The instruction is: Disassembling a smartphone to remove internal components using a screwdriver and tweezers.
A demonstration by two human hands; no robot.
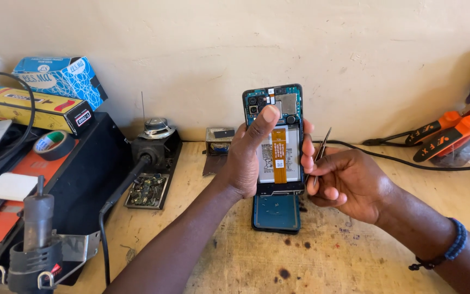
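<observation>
While the left hand (246, 158) grips the opened phone (277, 139) upright above the bench, fingers wrapped around its edge and the thumb pressed near the camera end, the right hand (344, 182) steadies the opposite side and pinches slim metal tweezers (321, 152) between thumb and forefinger. Risk, as I judge it, sits with those steel tips: a slip could nick the orange flex ribbon (279, 155) running down over the pale, flat battery (267, 158), or scrape the teal circuit board (278, 100) with its small square shields. A puncture of the battery would be worse (its soft pouch skin dents easily). Below the phone lies its dark teal back cover (276, 212), smooth plastic, inner face up, on the worn wooden table (327, 256), which is rough, stained and dotted with dark marks. Were the one-handed grip to loosen, the phone could drop onto that cover.
</observation>
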